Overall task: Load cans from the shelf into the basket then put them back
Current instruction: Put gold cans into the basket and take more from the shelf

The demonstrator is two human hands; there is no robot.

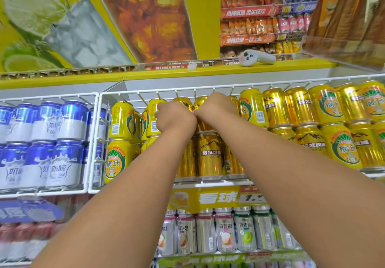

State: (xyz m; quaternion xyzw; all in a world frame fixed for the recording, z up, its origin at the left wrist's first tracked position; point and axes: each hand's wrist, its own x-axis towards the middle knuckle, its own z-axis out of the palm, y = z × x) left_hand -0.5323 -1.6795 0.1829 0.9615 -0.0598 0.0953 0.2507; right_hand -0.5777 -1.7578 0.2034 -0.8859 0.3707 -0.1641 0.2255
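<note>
Both my arms reach up into the white wire shelf (98, 142) of stacked gold and yellow cans. My left hand (174, 119) is at the upper row, its fingers curled round a yellow can (153, 119). Beside it, touching at the wrist, my right hand (216, 109) covers a gold can (201, 103) in the top row; its fingers are hidden behind the hand. Below them stands a gold can with a mountain logo (209, 155). No basket is in view.
Blue-and-white cans (48, 142) fill the wire bay on the left. Yellow cans (325, 121) are stacked two high on the right. Silver cans (225, 232) line the shelf below a yellow price strip. A white device (257, 58) lies on the yellow ledge above.
</note>
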